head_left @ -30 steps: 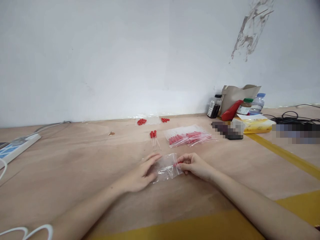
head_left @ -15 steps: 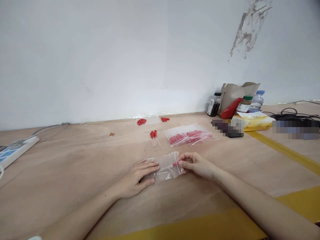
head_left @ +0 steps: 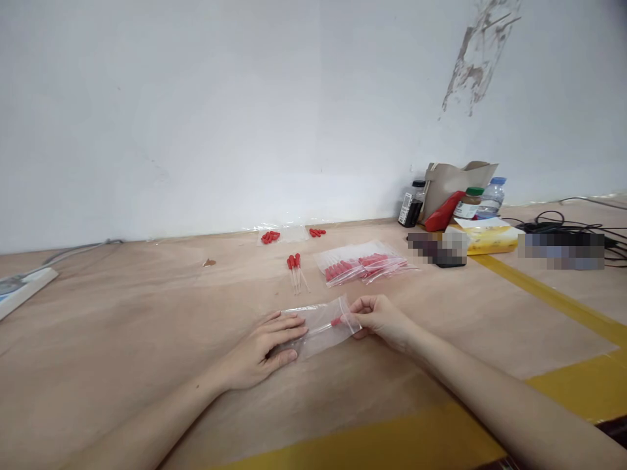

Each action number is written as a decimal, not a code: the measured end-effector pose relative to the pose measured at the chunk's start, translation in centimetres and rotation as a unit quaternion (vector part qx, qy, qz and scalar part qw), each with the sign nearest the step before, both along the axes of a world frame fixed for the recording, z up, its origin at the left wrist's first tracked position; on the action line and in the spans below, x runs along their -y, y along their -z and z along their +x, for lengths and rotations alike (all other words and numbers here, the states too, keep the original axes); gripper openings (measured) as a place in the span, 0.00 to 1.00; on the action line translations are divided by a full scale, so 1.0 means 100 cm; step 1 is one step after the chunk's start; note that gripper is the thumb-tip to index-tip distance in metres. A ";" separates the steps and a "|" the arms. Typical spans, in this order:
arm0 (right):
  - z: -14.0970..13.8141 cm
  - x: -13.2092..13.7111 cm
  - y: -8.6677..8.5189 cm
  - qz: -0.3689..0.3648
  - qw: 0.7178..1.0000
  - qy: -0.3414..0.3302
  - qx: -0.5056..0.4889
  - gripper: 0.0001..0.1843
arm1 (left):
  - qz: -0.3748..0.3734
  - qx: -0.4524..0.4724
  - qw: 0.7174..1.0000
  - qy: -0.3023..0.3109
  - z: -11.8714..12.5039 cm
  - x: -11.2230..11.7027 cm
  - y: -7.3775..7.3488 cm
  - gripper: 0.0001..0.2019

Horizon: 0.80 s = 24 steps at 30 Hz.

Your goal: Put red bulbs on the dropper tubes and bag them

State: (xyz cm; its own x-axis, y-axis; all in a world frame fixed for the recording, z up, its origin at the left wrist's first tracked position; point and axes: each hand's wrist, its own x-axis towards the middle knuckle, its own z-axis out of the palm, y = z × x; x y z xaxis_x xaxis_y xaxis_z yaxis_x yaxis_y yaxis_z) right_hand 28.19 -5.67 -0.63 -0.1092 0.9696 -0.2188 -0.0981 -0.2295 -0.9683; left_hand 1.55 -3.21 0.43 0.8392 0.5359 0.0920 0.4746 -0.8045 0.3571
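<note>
A clear zip bag [head_left: 321,344] lies flat on the table in front of me. My left hand [head_left: 264,349] rests on its left end, fingers stretched out and flat. At the bag's mouth, the fingers of my right hand [head_left: 375,318] pinch a dropper [head_left: 335,322] by its red bulb. Its clear tube points left and lies inside the bag; part of the bulb is hidden by my fingers. Beyond the bag lie several loose droppers [head_left: 295,262] with red bulbs. To their right are filled zip bags [head_left: 343,269] of red-bulbed droppers.
Red bulbs [head_left: 270,237] lie on clear plastic near the wall, with more red bulbs [head_left: 317,233] beside them. At the back right stand a dark bottle [head_left: 411,205], a jar [head_left: 469,203], a water bottle [head_left: 492,196] and a yellow tissue pack [head_left: 492,240]. A power strip [head_left: 27,290] sits far left.
The dropper has gone further left into the bag, its tube now reaching toward my left hand. My right fingers have moved in at the bag's mouth. The view has shifted slightly.
</note>
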 end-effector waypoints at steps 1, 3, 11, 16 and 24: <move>-0.001 0.000 0.000 0.015 1.000 -0.004 0.009 0.19 | -0.001 0.001 1.000 -0.001 0.000 0.000 0.000 0.20; -0.001 0.001 0.000 0.030 0.998 -0.033 0.036 0.20 | -0.001 0.005 1.000 -0.003 0.001 0.000 0.000 0.20; 0.020 -0.003 0.001 0.144 0.950 -0.053 0.272 0.06 | -0.002 0.031 1.000 -0.003 -0.002 0.000 0.004 0.19; 0.018 -0.021 -0.020 0.291 0.858 0.064 0.419 0.04 | -0.009 0.041 0.999 -0.021 -0.004 0.002 0.004 0.17; -0.055 -0.104 -0.033 0.212 0.835 0.062 0.504 0.16 | 0.000 0.044 0.999 -0.020 -0.006 0.003 0.004 0.17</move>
